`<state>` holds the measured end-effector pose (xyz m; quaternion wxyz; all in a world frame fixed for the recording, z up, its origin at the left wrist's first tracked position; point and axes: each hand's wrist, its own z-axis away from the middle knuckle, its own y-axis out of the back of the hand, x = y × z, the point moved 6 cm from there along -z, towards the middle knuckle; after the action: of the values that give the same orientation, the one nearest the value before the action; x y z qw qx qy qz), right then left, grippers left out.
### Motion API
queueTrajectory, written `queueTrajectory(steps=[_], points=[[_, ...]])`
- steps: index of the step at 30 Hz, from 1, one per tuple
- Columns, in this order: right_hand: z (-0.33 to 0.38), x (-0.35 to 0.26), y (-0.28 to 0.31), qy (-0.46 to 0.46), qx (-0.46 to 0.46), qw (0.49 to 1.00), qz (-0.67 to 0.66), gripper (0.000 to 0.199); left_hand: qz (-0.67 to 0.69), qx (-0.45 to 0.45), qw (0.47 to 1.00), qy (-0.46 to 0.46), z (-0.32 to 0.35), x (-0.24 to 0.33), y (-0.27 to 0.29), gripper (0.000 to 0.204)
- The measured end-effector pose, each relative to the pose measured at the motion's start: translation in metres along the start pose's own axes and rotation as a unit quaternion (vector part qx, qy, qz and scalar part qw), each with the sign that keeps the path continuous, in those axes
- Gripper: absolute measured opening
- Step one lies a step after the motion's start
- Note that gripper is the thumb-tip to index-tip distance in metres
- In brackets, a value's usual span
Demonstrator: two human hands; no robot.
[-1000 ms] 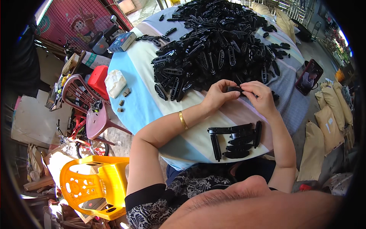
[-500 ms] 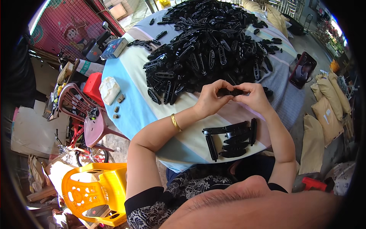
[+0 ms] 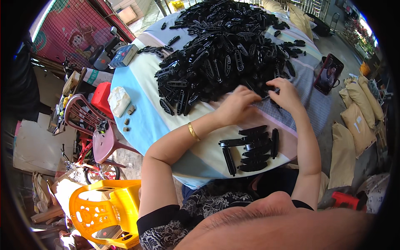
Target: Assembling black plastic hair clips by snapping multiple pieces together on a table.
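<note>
A big heap of flat black plastic parts covers the far half of a round table with a striped cloth. My left hand and my right hand meet at the heap's near edge, fingers curled around one black part held between them. A gold bangle sits on my left wrist. Nearer to me, a small stack of the same black parts lies on the cloth below my hands.
A white crumpled packet and small brown bits lie at the table's left edge, a blue box beyond. A phone stands at the right. Yellow chair, maroon stool and tan sacks surround the table.
My hands have stayed together on a black part at the heap's near edge. The view has shifted a little as my head moved.
</note>
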<state>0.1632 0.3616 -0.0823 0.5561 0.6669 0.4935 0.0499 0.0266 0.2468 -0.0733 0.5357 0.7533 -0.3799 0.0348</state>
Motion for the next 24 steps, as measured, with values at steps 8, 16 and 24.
queueTrajectory(steps=[8, 16, 24], points=[[0.004, 0.003, -0.004, -0.148, -0.031, 0.981, 0.125, 0.019, -0.257, -0.003, 0.965, -0.059, -0.007, -0.009, -0.020, 0.046], [0.001, 0.004, 0.009, -0.091, 0.095, 0.991, -0.017, 0.015, 0.290, 0.098, 0.924, 0.230, 0.008, -0.032, -0.006, 0.034], [0.009, -0.030, -0.005, -0.053, 0.025, 0.929, -0.366, 0.024, 0.615, 0.086, 0.741, 0.254, 0.013, -0.043, -0.023, 0.032]])
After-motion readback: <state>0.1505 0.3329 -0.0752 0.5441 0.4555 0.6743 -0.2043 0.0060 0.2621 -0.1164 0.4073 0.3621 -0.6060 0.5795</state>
